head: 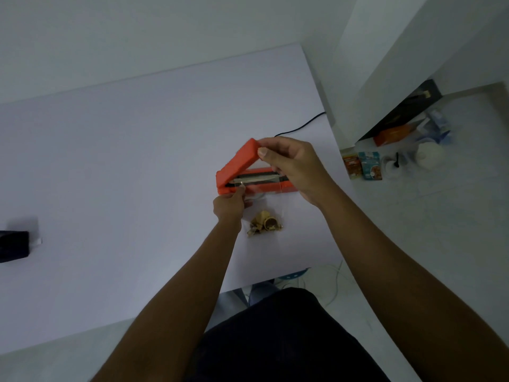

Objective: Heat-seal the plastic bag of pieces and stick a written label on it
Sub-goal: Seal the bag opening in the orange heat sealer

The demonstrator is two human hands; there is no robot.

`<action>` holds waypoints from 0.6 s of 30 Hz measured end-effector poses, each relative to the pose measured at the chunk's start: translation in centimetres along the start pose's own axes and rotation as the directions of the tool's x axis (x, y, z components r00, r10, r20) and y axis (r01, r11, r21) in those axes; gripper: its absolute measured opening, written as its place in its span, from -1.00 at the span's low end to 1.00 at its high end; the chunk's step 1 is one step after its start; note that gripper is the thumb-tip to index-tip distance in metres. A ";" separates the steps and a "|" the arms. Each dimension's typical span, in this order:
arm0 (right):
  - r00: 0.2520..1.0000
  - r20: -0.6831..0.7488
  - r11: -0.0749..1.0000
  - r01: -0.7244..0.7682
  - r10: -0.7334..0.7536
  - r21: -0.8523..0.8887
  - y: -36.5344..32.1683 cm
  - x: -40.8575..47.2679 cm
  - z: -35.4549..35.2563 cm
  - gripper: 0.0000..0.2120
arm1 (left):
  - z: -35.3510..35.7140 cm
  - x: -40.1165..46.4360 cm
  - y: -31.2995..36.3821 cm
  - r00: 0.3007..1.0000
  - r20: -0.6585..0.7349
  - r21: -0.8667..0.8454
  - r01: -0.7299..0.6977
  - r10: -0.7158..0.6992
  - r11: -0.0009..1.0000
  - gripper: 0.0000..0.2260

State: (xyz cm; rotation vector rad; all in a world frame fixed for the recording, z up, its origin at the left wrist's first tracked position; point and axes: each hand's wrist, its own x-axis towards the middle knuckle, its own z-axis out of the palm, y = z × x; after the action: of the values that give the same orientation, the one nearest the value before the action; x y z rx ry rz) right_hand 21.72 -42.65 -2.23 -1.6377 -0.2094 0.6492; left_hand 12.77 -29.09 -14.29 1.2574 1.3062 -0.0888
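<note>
An orange heat sealer [237, 165] stands on the white table [124, 166] with its lid raised at an angle. My right hand [292, 166] holds the free end of the lid up, thumb on its tip. A clear plastic bag [261, 201] lies in front of the sealer, its open end laid across the dark sealing strip. Tan and brown pieces [265, 224] are bunched at the bag's near end. My left hand [230, 204] pinches the bag's left edge near the sealer's hinge.
The sealer's black cord [300, 127] runs back right off the table. A dark object [13, 245] sits at the table's left edge. On the floor to the right are small boxes [362, 165], a black board [402, 114] and white containers.
</note>
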 end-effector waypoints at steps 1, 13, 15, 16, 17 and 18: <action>0.999 0.039 1.000 0.016 -0.016 -0.011 -0.3 0.1 0.2 -0.78 | 0.0 0.0 0.0 1.000 -0.004 0.008 -0.004 0.004 1.000 -0.84; 0.946 -0.308 0.805 -0.262 0.104 -0.533 11.0 0.2 -4.2 -0.65 | 0.6 -0.9 -0.7 0.981 -0.084 0.093 -0.168 0.176 0.981 -0.84; 0.948 -0.312 0.804 -0.227 0.055 -0.549 12.1 -0.1 -4.1 -0.61 | 0.7 -1.0 -0.6 0.973 -0.089 0.119 -0.204 0.215 0.972 -0.86; 0.949 -0.314 0.809 -0.212 0.035 -0.548 12.5 -0.1 -4.0 -0.59 | 0.7 -1.1 -0.5 0.966 -0.098 0.126 -0.225 0.238 0.966 -0.86; 0.948 -0.316 0.815 -0.201 0.023 -0.544 12.7 -0.2 -3.9 -0.58 | 0.8 -1.3 -0.3 0.959 -0.109 0.129 -0.246 0.260 0.961 -0.85; 0.948 -0.318 0.820 -0.194 0.015 -0.539 12.9 -0.1 -3.8 -0.56 | 0.9 -1.5 0.0 0.953 -0.124 0.134 -0.259 0.276 0.956 -0.84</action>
State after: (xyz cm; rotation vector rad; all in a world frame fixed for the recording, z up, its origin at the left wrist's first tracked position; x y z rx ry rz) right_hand 20.64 -48.33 -14.40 -2.3175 -0.0881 0.4261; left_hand 12.80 -30.66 -13.40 1.5544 1.2520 0.1213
